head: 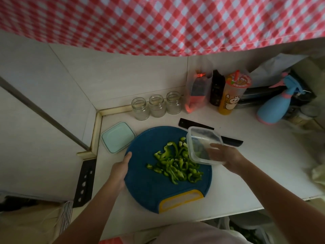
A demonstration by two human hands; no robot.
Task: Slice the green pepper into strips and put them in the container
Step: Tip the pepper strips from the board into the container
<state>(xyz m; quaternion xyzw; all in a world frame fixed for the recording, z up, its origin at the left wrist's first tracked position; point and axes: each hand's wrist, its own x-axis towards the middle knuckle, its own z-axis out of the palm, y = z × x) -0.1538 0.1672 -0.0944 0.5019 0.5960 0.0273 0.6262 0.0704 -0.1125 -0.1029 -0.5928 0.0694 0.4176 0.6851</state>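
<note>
A heap of green pepper strips (pixel 175 164) lies on the round blue cutting board (pixel 146 187). My right hand (pixel 223 155) grips a clear plastic container (pixel 200 141), tilted on its side with its mouth against the right edge of the heap. My left hand (pixel 119 169) holds the board's left rim, thumb on top. The container's pale green lid (pixel 117 136) lies to the board's upper left. A black knife (pixel 228 140) lies behind the container, partly hidden by it.
Three empty glass jars (pixel 156 106) stand at the back wall. To their right are bottles (pixel 217 88), a printed cup (pixel 232 94) and a blue spray bottle (pixel 276 104). A red checked cloth (pixel 158 23) hangs above. The counter's front edge runs just below the board.
</note>
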